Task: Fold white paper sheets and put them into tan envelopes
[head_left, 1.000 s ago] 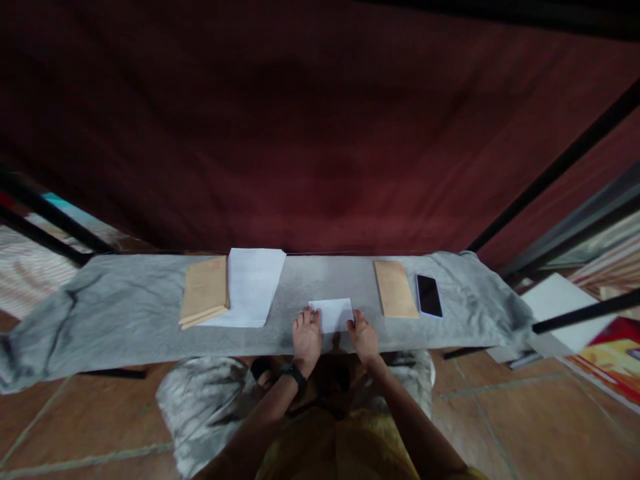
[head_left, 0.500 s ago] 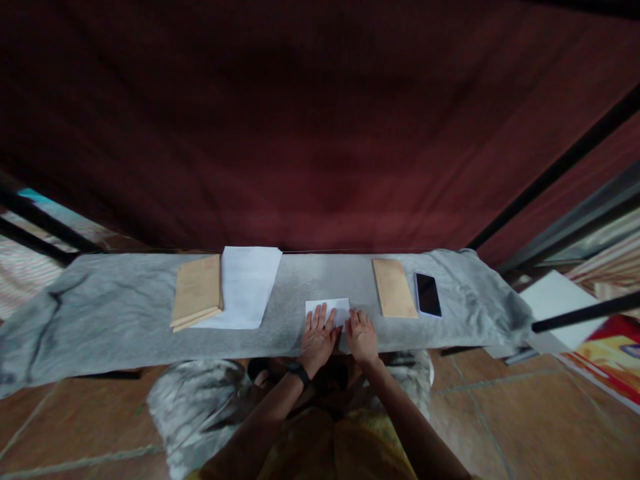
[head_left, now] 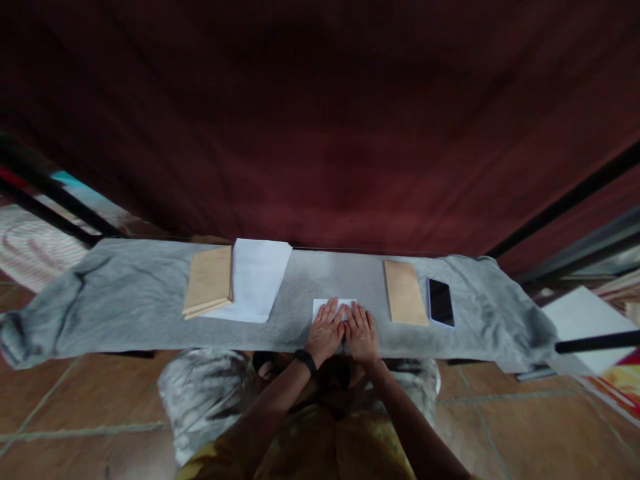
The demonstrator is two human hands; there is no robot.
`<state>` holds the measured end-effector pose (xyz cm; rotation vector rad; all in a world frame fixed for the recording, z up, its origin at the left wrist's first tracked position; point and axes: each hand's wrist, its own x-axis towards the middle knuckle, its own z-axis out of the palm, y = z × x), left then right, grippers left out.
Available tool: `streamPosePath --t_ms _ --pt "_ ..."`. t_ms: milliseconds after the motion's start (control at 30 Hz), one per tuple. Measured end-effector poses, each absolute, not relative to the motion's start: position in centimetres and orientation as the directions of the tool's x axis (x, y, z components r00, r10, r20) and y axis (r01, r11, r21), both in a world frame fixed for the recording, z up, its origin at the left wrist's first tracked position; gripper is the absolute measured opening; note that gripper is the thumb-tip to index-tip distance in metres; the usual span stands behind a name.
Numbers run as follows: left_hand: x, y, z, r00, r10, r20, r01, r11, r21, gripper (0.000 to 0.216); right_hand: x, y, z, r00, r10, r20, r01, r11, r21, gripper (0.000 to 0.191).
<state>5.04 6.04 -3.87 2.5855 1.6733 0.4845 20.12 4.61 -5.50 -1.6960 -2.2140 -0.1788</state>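
A small white sheet of paper, perhaps folded, lies at the near edge of the cloth-covered surface, mostly hidden under my hands. My left hand rests flat on it with fingers stretched out and a dark band at the wrist. Beside it, my right hand also lies flat on the paper, fingers extended, the fingertips of both hands close together. A brown envelope lies to the right of my hands. On the left, a stack of white paper is partly covered by several brown envelopes.
A phone with a dark screen lies right of the single envelope. Grey cloth covers the narrow surface. Dark red fabric hangs behind it, with black bars at the sides. A white board stands at the right.
My right hand has moved left from the paper's right edge onto the paper, next to my left hand. The whole view has shifted and tilted slightly.
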Motion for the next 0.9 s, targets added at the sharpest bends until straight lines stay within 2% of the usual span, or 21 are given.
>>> streamPosePath --t_ms 233,400,567,700,900 --pt "3.9 6.6 -4.1 0.317 0.919 0.234 0.913 -0.362 0.186 0.056 20.3 4.7 -6.3 -0.216 0.912 0.348 0.957 0.268 -0.107 0.051" --pt "2.4 6.3 -4.4 0.249 0.94 0.233 0.94 -0.293 0.173 0.059 20.0 5.0 -6.3 -0.199 0.919 0.342 0.957 0.258 -0.135 0.052" --pt "2.4 6.2 -4.2 0.249 0.94 0.232 0.94 -0.292 0.175 0.06 18.4 6.1 -5.5 -0.214 0.924 0.316 0.943 0.28 -0.178 0.049" --pt "2.5 6.1 -4.0 0.251 0.942 0.225 0.939 -0.293 0.181 0.057 18.1 6.4 -5.3 -0.291 0.908 0.301 0.928 0.345 -0.144 0.05" --pt "2.5 6.1 -3.9 0.247 0.941 0.232 0.938 -0.292 0.187 0.06 19.2 6.2 -5.9 -0.237 0.919 0.315 0.949 0.289 -0.13 0.054"
